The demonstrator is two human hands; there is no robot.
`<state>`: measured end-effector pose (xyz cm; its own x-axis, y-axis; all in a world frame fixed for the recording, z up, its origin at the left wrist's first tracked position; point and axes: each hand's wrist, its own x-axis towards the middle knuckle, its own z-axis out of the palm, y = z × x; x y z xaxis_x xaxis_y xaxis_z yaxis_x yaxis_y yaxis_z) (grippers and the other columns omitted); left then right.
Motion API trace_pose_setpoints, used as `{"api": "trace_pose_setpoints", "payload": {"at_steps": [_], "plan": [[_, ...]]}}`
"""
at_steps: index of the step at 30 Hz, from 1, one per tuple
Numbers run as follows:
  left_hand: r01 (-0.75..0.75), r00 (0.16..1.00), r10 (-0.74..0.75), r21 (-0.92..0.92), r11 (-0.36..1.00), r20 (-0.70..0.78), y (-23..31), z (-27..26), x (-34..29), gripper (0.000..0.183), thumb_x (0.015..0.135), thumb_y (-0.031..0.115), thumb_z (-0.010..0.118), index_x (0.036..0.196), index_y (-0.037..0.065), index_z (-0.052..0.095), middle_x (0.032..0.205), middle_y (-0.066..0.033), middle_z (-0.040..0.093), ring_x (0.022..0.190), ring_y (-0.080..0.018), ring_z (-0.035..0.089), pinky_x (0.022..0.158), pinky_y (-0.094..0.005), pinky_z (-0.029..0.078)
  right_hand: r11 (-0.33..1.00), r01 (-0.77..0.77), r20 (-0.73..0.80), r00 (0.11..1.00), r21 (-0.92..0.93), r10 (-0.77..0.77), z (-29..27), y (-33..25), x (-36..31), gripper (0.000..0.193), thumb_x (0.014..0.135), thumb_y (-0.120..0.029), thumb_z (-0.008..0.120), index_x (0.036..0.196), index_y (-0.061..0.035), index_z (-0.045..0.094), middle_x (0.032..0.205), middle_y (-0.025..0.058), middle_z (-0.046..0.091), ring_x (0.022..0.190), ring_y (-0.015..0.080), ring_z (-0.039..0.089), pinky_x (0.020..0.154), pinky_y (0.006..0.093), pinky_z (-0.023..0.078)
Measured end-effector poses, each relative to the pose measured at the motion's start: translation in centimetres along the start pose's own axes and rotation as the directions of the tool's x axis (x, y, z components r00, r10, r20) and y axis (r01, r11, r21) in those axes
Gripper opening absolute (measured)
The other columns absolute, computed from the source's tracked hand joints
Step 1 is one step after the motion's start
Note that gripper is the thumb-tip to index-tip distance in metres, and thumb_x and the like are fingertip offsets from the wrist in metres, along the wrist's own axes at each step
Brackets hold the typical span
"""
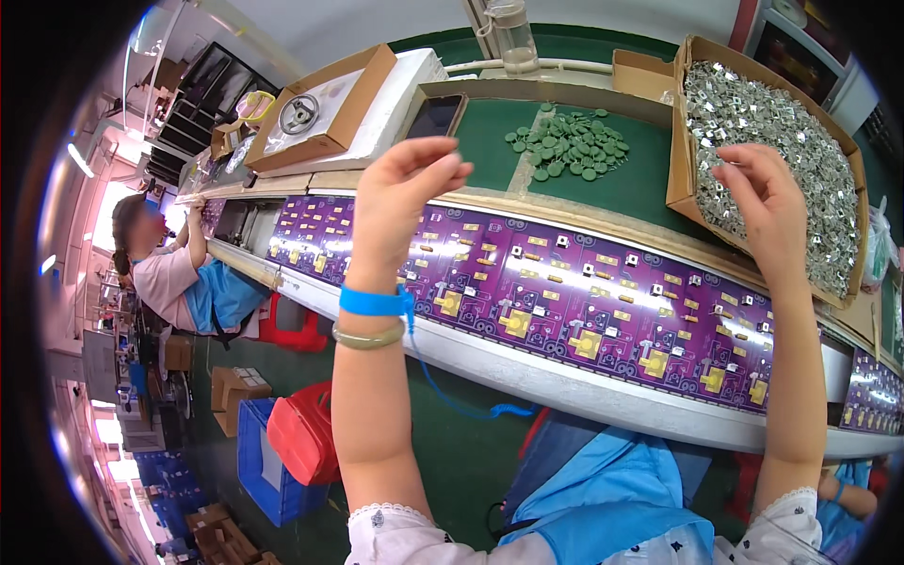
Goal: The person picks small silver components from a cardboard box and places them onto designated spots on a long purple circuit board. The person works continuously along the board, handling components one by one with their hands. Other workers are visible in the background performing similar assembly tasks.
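Note:
My left hand (400, 193), with a blue wrist strap (372, 301) and a bangle, hovers above the far edge of the purple circuit boards (541, 306). Its thumb and fingers are curled into a pinch, and anything between them is too small to make out. Over the near left part of a cardboard box (680, 141) hangs my right hand (774, 209), also pinching; what it grips cannot be made out. Small silvery metal parts (772, 118) heap up in that box. Green disc-shaped components (570, 149) lie in a pile between my hands.
A metal rail (527, 377) runs along the boards' near side. Behind stand a dark flat device (435, 118), a cardboard tray with a tape reel (299, 113) and a clear container (513, 38). At far left another person (174, 273) works at the line. A red stool (306, 433) stands below.

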<state>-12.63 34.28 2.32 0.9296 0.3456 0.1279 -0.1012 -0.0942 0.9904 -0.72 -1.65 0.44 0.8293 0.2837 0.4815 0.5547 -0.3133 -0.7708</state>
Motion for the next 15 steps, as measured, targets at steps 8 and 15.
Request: {"api": "trace_pose_setpoints", "payload": {"at_steps": [8,15], "plan": [[0.101,0.992,-0.114,0.185,0.977,0.062,-2.7,-5.3,-2.2,0.029,0.087,0.000,0.071,0.116,-0.001,0.070,0.095,-0.0056,0.072,0.085,-0.0096,0.066,0.079,-0.0232,0.054,0.976,0.091,0.354,0.922,0.199,-0.158,11.4,-5.4,-0.7,0.017,0.088,-0.008,0.070,0.103,-0.0024,0.074,0.095,0.0103,0.068,0.084,0.0222,0.068,0.078,0.0290,0.053],[-0.029,0.993,-0.047,0.611,0.791,0.108,-3.8,-5.1,-2.9,0.022,0.082,-0.002,0.072,0.103,-0.001,0.072,0.095,-0.0100,0.072,0.087,-0.0142,0.069,0.076,-0.0267,0.057,0.978,0.184,0.497,0.843,0.096,-0.207,17.4,-4.5,0.3,0.020,0.081,-0.010,0.072,0.099,-0.0007,0.073,0.093,0.0146,0.068,0.085,0.0306,0.066,0.080,0.0374,0.053]]}}
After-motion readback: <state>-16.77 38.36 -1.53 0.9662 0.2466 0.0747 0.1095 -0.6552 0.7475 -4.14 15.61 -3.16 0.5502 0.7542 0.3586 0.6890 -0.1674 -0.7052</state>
